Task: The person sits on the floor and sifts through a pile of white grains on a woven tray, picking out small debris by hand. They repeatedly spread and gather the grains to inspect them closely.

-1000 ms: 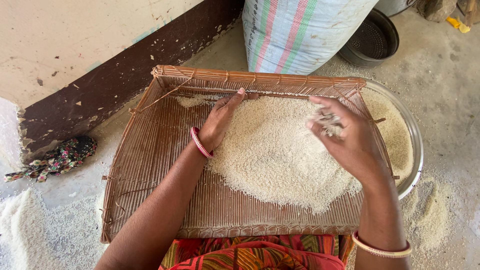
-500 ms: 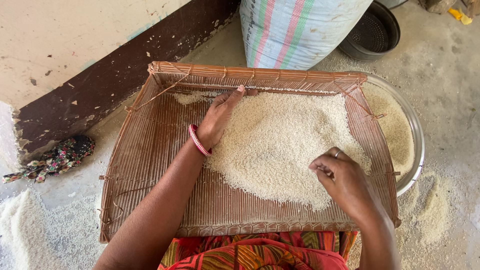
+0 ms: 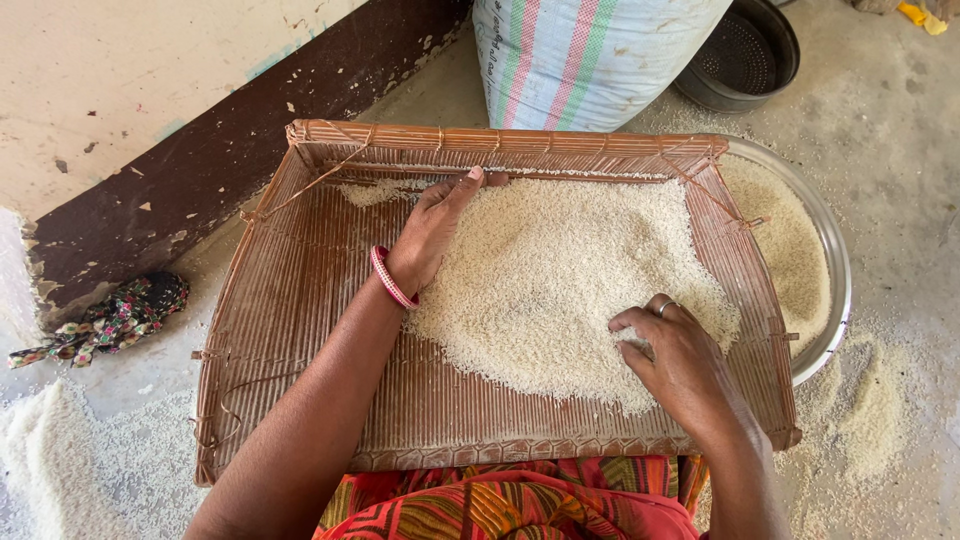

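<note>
the left hand (image 3: 430, 232) lay flat and loose on the rice (image 3: 560, 280) in the woven tray (image 3: 300, 300); the right hand (image 3: 675, 360) pinched some (near side). most rice looked unsorted.

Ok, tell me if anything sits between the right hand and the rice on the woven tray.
Nothing visible does. The right hand already rests on the rice heaped in the woven tray, its fingers curled into the grains. The left hand lies flat on the heap's far left edge, well apart.
</note>
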